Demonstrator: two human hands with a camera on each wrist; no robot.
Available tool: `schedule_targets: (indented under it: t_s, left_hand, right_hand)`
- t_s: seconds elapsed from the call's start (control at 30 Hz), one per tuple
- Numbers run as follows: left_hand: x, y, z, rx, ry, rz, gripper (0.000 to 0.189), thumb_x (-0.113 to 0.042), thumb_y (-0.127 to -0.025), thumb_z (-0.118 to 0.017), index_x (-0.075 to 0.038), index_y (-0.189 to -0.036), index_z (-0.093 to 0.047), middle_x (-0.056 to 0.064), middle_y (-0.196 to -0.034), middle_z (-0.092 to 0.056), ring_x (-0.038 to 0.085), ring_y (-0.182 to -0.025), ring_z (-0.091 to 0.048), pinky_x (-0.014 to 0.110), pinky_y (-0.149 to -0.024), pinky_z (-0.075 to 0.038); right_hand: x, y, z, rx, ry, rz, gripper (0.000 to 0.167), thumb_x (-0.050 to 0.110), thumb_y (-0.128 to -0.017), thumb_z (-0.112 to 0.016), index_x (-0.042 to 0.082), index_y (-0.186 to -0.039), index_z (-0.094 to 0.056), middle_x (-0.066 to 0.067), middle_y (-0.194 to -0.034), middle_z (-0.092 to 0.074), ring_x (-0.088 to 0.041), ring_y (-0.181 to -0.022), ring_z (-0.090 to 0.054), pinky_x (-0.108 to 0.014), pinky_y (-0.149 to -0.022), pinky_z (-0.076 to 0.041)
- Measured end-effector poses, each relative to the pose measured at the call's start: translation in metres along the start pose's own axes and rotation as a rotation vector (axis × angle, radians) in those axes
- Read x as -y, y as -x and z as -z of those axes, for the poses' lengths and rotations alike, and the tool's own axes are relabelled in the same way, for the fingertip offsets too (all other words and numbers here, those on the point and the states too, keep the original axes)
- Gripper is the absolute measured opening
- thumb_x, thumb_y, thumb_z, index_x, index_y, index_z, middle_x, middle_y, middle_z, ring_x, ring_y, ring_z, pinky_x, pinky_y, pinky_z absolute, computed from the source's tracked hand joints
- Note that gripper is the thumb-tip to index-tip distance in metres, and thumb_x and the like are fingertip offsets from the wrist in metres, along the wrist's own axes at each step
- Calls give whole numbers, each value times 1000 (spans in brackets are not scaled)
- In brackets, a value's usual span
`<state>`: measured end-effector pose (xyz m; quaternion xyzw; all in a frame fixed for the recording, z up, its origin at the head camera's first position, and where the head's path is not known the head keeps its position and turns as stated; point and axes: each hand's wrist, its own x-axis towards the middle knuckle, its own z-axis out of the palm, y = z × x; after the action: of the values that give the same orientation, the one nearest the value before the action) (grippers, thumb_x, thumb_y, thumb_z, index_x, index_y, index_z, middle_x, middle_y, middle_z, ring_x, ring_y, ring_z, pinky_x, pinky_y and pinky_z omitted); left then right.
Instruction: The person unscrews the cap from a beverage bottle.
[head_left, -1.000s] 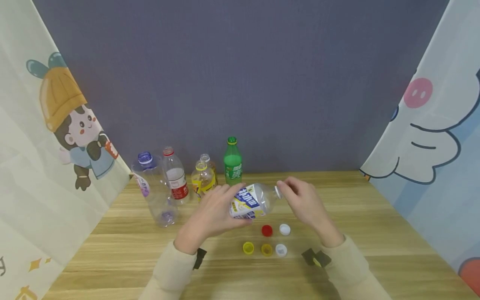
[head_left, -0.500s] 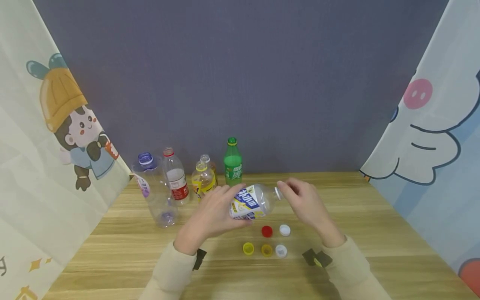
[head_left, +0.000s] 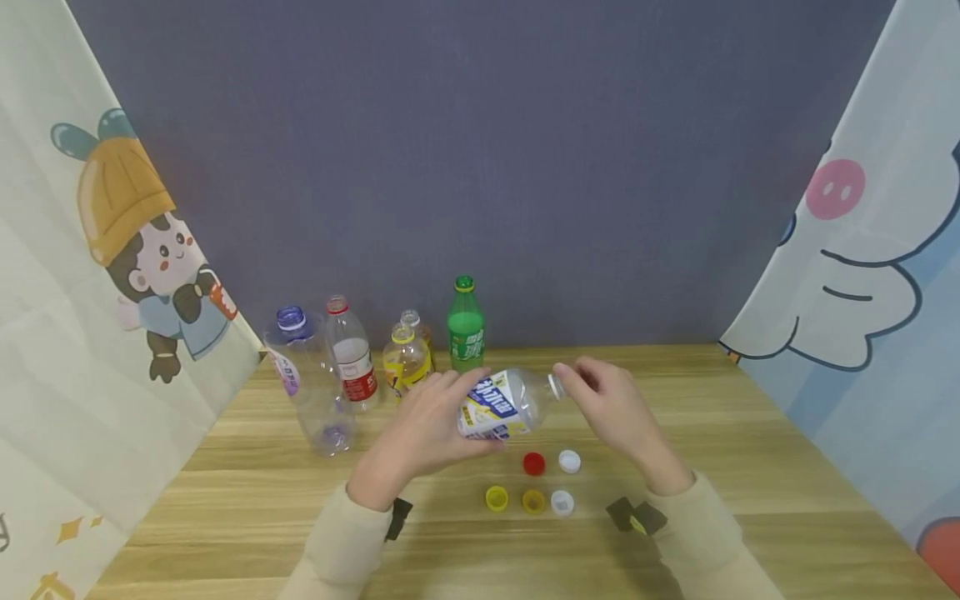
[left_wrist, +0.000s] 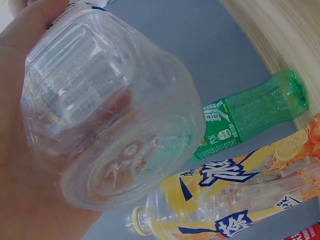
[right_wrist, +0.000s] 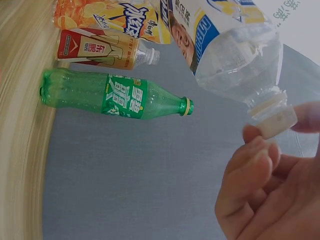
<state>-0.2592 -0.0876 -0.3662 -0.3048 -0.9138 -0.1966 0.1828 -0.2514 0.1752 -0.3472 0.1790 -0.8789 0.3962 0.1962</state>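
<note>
My left hand [head_left: 431, 421] grips a clear plastic bottle [head_left: 534, 398] round its white, blue and yellow label, holding it tilted above the table with the neck to the right. At that neck, thumb and finger of my right hand [head_left: 611, 408] pinch a white bottle cap [right_wrist: 276, 123]. The right wrist view shows the cap at the bottle's mouth, just beyond a pale neck ring. In the left wrist view the ribbed lower body and base of the bottle [left_wrist: 145, 165] fill much of the picture, with part of the left hand [left_wrist: 30, 165] along its side.
Behind the hands stand a green bottle [head_left: 466, 329], a yellow-labelled bottle [head_left: 405, 358], a small bottle [right_wrist: 100, 48], a red-labelled bottle [head_left: 352, 358] and a large clear bottle [head_left: 318, 400]. Below the held bottle lie a red cap [head_left: 534, 464], yellow cap [head_left: 497, 499], orange cap [head_left: 533, 501] and white caps [head_left: 569, 462].
</note>
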Motion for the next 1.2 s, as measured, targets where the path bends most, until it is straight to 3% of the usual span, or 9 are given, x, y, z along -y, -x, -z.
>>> schedule_targets:
  t_s: [0.13,0.37,0.63,0.83,0.93,1.2]
  left_hand:
    - [-1,0,1,0,0,2,91,-55,-70,-88,-19,-146,-52,2,-109,-65,18,-94,-58,39,-81,-49]
    - [-1,0,1,6,2,6,91,-55,-70,-88,-18,-146,-52,2,-110,-66,19,-95,-58,40,-82,-49]
    - [-1,0,1,9,1,7,91,-55,-70,-87,-17,-146,-52,3,-110,-66,20,-96,-58,40,-82,-49]
    - [-2,0,1,13,9,13,92,-55,-71,-87,-16,-146,-52,4,-111,-66,20,-96,-58,42,-83,-49]
    - [-2,0,1,15,7,14,92,-56,-71,-87,-17,-146,-52,4,-111,-66,20,-96,-58,41,-83,-49]
    - [-1,0,2,23,6,23,91,-55,-71,-87,-18,-147,-51,3,-112,-65,19,-97,-58,41,-83,-49]
  right_hand:
    - [-1,0,1,7,-32,0,33,34,-106,-52,9,-89,-65,-2,-73,-56,-18,-62,-51,-32,-57,-44]
    - [3,1,2,18,-5,-124,56,49,-107,-42,7,-74,-61,-4,-65,-54,-20,-57,-48,-35,-55,-42]
    - [1,1,2,28,5,-16,40,37,-106,-51,9,-79,-63,1,-65,-49,-17,-59,-46,-33,-57,-41]
    - [0,0,2,23,-4,-115,54,49,-107,-42,8,-77,-61,-4,-67,-54,-20,-61,-48,-35,-58,-42]
    - [2,0,3,39,11,-134,55,49,-106,-43,8,-78,-65,-4,-69,-58,-19,-62,-50,-35,-59,-43]
    - [-1,0,5,61,0,13,36,35,-106,-53,7,-95,-73,-1,-72,-58,-18,-66,-52,-35,-65,-47]
